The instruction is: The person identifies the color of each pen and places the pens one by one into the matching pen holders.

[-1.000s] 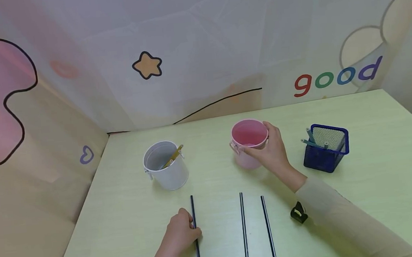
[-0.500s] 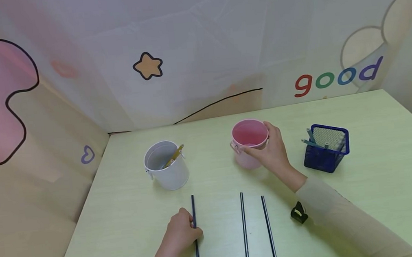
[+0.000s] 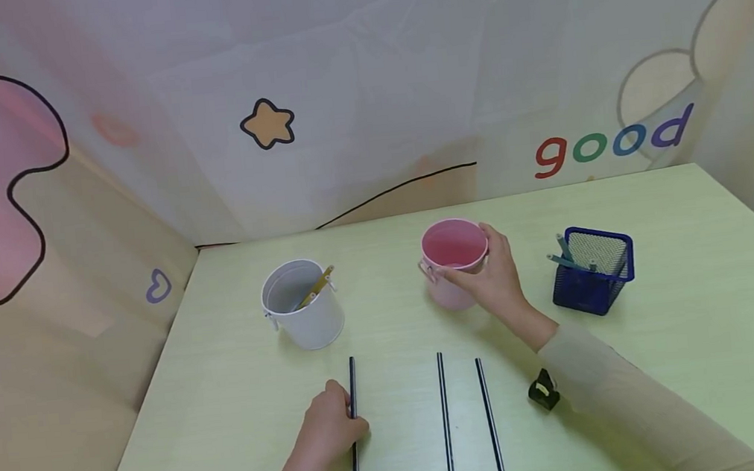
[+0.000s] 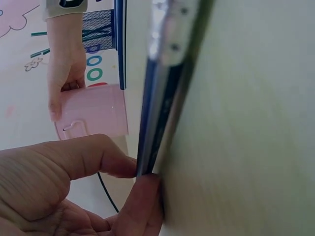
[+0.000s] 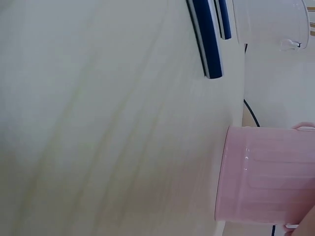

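Note:
My left hand pinches a dark striped pencil between thumb and fingers at the front of the table. In the left wrist view the pencil's silver ferrule shows close up, low over the tabletop. Farther back, my right hand grips a pink bucket at its rim, thumb on the near side and fingers round the right. Upright on the table, the bucket shows no contents in its visible inside. Between the two hands lie two more dark striped pencils, roughly side by side.
To the left stands a white bucket holding yellow pencils. A blue mesh pen holder with green pencils is on the right. Close to the right sleeve shows a small black object. A printed backdrop borders the table's back.
The pencil in my left hand has turned slightly, its near end swinging left. My right hand keeps its grip on the pink bucket, which stays in place.

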### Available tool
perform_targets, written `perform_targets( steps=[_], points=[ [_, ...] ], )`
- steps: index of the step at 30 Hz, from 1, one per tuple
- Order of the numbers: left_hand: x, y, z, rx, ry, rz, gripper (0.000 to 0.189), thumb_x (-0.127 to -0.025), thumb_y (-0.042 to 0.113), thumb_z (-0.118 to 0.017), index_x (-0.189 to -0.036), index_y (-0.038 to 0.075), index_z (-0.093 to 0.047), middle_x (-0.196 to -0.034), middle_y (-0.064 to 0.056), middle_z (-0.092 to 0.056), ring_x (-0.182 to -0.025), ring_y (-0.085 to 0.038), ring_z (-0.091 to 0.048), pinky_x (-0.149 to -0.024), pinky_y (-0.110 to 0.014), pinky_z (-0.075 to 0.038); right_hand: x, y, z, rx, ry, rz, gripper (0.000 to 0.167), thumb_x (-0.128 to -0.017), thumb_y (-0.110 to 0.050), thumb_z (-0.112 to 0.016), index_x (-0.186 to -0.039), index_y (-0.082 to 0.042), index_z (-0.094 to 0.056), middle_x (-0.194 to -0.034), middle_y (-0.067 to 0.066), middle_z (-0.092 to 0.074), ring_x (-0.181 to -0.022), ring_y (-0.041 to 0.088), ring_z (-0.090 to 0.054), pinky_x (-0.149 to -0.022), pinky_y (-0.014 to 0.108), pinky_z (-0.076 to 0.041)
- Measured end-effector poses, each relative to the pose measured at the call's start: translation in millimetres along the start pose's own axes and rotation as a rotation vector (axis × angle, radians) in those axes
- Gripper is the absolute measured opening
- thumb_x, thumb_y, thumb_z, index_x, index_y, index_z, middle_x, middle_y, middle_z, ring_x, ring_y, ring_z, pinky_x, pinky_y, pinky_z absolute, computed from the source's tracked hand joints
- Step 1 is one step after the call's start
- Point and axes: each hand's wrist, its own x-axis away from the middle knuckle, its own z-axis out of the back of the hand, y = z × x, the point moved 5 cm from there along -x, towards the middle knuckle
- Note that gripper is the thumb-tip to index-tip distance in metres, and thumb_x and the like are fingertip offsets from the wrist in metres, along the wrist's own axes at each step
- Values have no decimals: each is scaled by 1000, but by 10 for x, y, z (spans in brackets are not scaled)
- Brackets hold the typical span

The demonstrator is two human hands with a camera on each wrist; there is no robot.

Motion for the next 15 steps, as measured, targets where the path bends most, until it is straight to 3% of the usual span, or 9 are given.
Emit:
perform_targets(
  steps=[15],
  points=[
    [34,-12,134,36,53,-62,23,-65,-1,-61,-84,4,-49,-70,-1,-48,-62,-15,-44,-54,-26,-36,8,-4,-2,-14,9,-3,94,-76,-25,-80,-147,-4,-23,-145,18,-32,-133,35,-37,-102,51,-41]
  ],
)
